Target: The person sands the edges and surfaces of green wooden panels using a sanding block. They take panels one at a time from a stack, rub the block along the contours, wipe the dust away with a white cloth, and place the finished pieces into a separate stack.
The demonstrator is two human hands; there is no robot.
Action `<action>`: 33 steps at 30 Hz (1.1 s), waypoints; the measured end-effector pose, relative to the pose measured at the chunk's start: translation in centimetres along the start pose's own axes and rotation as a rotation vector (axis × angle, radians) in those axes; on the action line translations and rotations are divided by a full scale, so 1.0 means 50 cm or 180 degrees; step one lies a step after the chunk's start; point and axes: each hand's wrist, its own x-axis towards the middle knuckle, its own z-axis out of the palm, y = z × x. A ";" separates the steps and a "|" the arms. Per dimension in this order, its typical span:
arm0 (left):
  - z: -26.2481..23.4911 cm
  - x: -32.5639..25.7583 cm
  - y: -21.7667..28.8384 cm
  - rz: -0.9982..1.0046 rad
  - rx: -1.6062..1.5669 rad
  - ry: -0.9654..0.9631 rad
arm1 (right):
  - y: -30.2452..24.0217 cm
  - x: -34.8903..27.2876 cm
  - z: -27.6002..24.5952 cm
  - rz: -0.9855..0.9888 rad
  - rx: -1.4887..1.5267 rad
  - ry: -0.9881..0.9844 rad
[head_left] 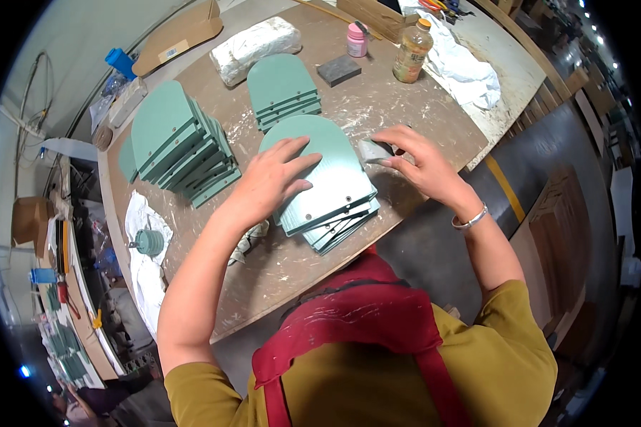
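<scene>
The person's left hand [276, 176] lies palm down on the left side of a light green panel [327, 160], its fingers spread and pointing away from the body and to the right. It grips nothing; the fingertips rest flat on the panel's face. The left forearm reaches up and inward from the lower edge, elbow bent outward.

The right hand [399, 151] is just beyond the panel's right edge, pinching a small grey-white pad [374, 150] between thumb and fingers. Its wrist, circled by a silver bracelet [471, 217], bends so that the fingers point left toward the panel. The right forearm rises from an elbow held out to the side.

The panel lies between the two hands, on top of a slightly fanned pile on the counter [271, 288]; its rounded end faces away from the person, its straight, drilled end toward them.

Left of the left hand stands a taller stack of green panels [165, 132], and beyond that hand, a lower stack [281, 80]. Ahead of the right hand are a dark grey block [339, 70], a pink bottle [357, 43] and an orange-capped bottle [412, 55].
</scene>
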 end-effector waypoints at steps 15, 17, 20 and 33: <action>0.001 0.000 0.010 -0.0231 0.0052 -0.0070 | 0.016 -0.044 -0.010 -0.0687 -0.0472 -0.0484; 0.000 -0.001 0.010 -0.0192 0.0026 -0.0030 | 0.002 -0.073 -0.032 -0.0534 -0.0147 -0.0715; -0.005 -0.003 0.012 -0.0183 0.0036 -0.0050 | -0.006 -0.079 -0.048 -0.0118 0.0289 -0.0770; -0.001 -0.060 0.028 -0.0443 0.0083 0.0530 | -0.009 0.020 -0.042 0.0070 0.0342 0.0030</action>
